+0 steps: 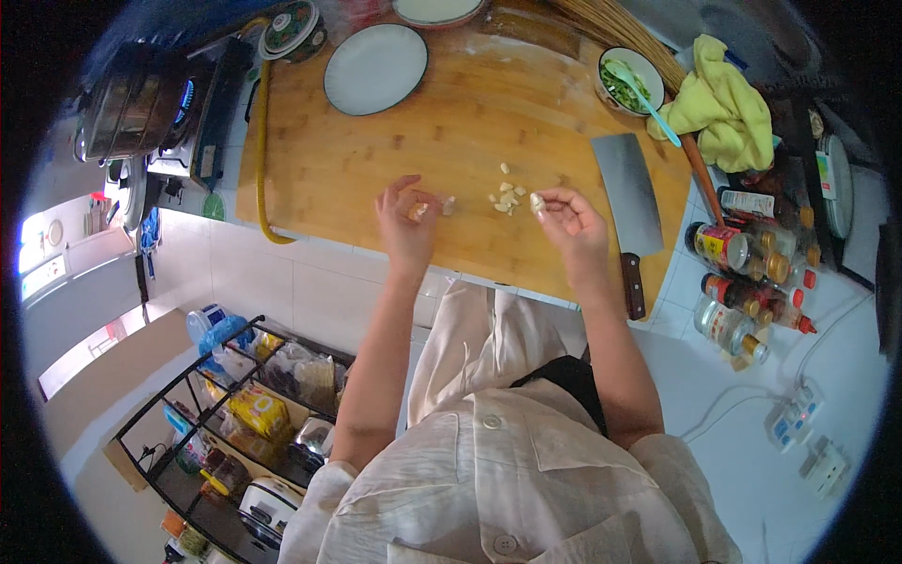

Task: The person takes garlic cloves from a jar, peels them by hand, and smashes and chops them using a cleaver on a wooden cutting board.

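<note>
My right hand (576,224) pinches a pale garlic clove (537,202) between thumb and fingertips, just above the wooden board (338,162). Left of it, several peeled garlic cloves (507,197) lie in a loose group on the board. My left hand (406,229) is at the board's near side with its fingers curled apart. A whitish bit, perhaps garlic or its skin, shows at those fingers; whether it is held or lies beneath cannot be made out. Beside the fingertips is a papery piece of garlic (447,205). Right of my right hand lies a cleaver (632,197), its handle towards me.
An oval plate (375,69) and a lidded pot (290,32) stand at the back. A bowl of chopped greens (624,84) with a spoon is back right, near a yellow cloth (733,106). Bottles (726,247) line the right. A pot (130,106) sits by a lit burner (185,101) at left.
</note>
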### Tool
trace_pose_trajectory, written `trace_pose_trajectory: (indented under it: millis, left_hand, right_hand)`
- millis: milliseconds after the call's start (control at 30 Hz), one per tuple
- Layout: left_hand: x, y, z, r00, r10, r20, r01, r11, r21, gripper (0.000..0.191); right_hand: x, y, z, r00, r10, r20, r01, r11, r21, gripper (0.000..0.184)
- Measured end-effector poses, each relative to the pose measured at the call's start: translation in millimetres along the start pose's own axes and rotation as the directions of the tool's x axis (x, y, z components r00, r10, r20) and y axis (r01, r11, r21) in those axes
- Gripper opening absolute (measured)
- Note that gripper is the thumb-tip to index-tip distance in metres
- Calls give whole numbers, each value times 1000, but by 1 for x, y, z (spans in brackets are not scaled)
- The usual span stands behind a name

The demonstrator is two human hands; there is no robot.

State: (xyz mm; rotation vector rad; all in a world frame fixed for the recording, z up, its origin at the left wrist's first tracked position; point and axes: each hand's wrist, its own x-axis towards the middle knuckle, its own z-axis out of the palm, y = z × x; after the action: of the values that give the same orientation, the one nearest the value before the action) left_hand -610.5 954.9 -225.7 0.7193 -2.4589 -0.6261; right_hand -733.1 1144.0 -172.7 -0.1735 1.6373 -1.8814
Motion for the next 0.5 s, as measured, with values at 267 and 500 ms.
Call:
trace_pose_trajectory:
  millis: [267, 500]
  left_hand:
    - [-7, 98, -46, 578, -203, 791, 738, -284, -612, 27]
    - [1, 110, -80, 702, -167, 692, 535, -518, -668, 25]
  right_hand:
    - [-18, -41, 33, 886, -389, 254, 460, 813, -358, 20]
    - [-31, -78, 51, 755, -521, 399, 655, 567, -500, 20]
